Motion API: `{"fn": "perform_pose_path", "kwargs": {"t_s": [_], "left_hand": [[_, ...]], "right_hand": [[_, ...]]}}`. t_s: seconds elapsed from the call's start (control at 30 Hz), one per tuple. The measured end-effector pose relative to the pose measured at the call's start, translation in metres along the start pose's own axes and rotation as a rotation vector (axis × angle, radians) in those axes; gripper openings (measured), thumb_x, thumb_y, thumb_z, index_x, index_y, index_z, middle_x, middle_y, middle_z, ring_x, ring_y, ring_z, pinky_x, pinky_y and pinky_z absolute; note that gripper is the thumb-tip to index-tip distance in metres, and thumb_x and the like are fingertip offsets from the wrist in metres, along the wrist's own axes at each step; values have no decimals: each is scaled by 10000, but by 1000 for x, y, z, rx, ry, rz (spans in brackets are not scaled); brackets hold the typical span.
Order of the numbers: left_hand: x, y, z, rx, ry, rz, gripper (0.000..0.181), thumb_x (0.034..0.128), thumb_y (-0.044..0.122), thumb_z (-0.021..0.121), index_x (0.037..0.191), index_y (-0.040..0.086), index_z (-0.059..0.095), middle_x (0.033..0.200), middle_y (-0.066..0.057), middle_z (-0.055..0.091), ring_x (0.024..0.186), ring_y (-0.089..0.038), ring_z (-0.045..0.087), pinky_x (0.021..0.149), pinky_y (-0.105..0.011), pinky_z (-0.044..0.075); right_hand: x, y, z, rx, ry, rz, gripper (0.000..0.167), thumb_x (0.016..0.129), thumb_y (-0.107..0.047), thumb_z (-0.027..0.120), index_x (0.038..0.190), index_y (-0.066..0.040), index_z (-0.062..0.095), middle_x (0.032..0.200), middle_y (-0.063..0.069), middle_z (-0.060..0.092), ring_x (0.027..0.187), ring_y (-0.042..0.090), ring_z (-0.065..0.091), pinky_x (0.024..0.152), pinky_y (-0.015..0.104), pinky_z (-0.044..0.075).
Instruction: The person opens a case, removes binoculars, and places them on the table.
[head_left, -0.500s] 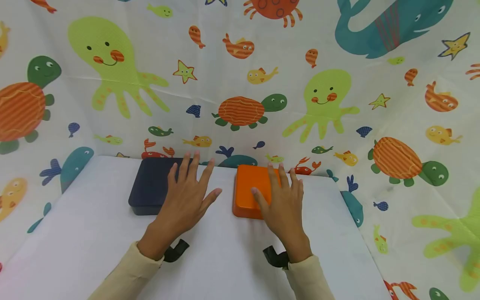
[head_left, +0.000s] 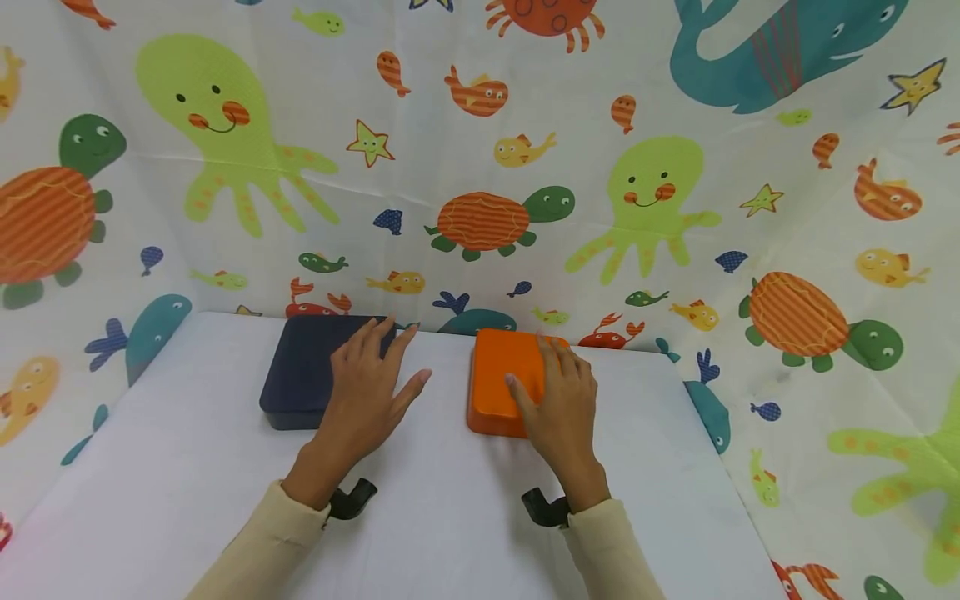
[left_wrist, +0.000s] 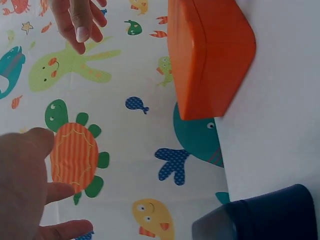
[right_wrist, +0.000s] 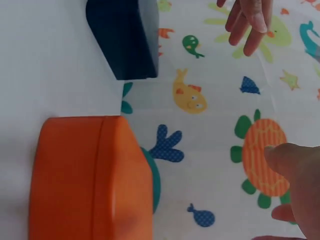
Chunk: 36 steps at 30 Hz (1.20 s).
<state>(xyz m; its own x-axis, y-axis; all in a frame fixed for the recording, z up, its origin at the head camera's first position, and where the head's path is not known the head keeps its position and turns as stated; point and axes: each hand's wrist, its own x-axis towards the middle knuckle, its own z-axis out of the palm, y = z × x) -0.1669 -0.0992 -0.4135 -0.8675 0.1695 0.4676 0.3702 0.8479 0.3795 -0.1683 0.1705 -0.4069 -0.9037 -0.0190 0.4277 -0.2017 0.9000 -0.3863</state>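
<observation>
A dark blue box (head_left: 303,367) lies at the back left of the white table, an orange box (head_left: 498,375) to its right. My left hand (head_left: 363,396) hovers over the blue box's right side, fingers spread and slightly bent, holding nothing. Over the right part of the orange box is my right hand (head_left: 558,408), its fingers relaxed and empty. In the left wrist view, a gap shows between the left hand (left_wrist: 30,185) and the blue box (left_wrist: 270,215). The right wrist view likewise shows the right hand (right_wrist: 300,175) apart from the orange box (right_wrist: 90,175).
The white table (head_left: 420,517) ends at a cloth backdrop (head_left: 450,150) printed with sea animals, which stands behind it and along its sides. Black curved pieces (head_left: 354,500) are at both wrists.
The fingers of both hands have bent a little more and dropped slightly lower in the head view. Both boxes stay where they were.
</observation>
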Motion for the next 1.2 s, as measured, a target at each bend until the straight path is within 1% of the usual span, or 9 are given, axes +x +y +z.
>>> {"fn": "perform_pose_path", "kwargs": {"t_s": [0.1,0.23,0.37,0.47,0.7,0.8,0.97,1.07,1.2], "left_hand": [[-1,-6,5,-12,37,-5,661,1016,425,704,1560,95,524,1589,-270,462,1484,-479,388,1101,-712,348],[-2,-9,12,-51,46,-28,644,1007,413,725,1536,92,549,1541,-258,507,1430,-468,440,1067,-685,385],[0,-8,25,-91,34,-57,646,990,406,754,1527,108,556,1495,-237,542,1377,-452,476,1029,-647,415],[3,-5,37,-142,22,-81,641,975,393,777,1514,115,568,1459,-212,563,1343,-427,493,1026,-621,426],[10,7,65,-280,-39,-187,643,959,386,796,1509,142,569,1444,-191,569,1329,-393,507,1126,-641,430],[12,10,77,-330,-50,-218,636,954,373,801,1502,143,574,1432,-188,577,1302,-380,534,1119,-628,469],[14,16,95,-425,-58,-268,646,931,379,816,1486,152,574,1366,-169,614,1254,-342,577,1070,-547,548],[16,18,105,-490,-67,-295,648,931,390,811,1481,149,567,1346,-174,623,1249,-335,593,1072,-533,554],[19,18,116,-584,-84,-338,649,925,373,820,1472,139,563,1337,-165,623,1247,-348,613,1087,-516,553]], "right_hand": [[2,3,5,23,12,16,749,957,-433,791,1571,-107,512,1525,191,586,1362,436,515,1170,629,408],[5,9,12,31,10,49,727,950,-426,803,1549,-109,539,1507,183,610,1322,440,539,1140,615,437],[8,23,20,10,-11,88,737,948,-459,796,1547,-119,534,1490,198,609,1290,437,539,1114,599,461],[10,34,24,-1,-30,121,764,934,-483,803,1549,-122,528,1478,216,599,1284,434,529,1104,593,476],[18,54,25,25,-75,164,836,900,-477,842,1575,-122,501,1472,245,572,1259,431,514,1057,575,504],[22,61,25,26,-112,190,866,895,-484,845,1596,-140,471,1491,248,546,1280,428,496,1060,570,514],[27,73,27,20,-153,233,922,884,-487,853,1631,-178,410,1520,246,507,1312,424,479,1062,565,533],[29,80,28,40,-166,251,938,877,-476,862,1639,-195,393,1524,243,498,1329,423,469,1075,579,528],[34,91,31,98,-200,278,937,876,-457,868,1639,-200,389,1496,236,521,1324,411,479,1076,583,527]]}}
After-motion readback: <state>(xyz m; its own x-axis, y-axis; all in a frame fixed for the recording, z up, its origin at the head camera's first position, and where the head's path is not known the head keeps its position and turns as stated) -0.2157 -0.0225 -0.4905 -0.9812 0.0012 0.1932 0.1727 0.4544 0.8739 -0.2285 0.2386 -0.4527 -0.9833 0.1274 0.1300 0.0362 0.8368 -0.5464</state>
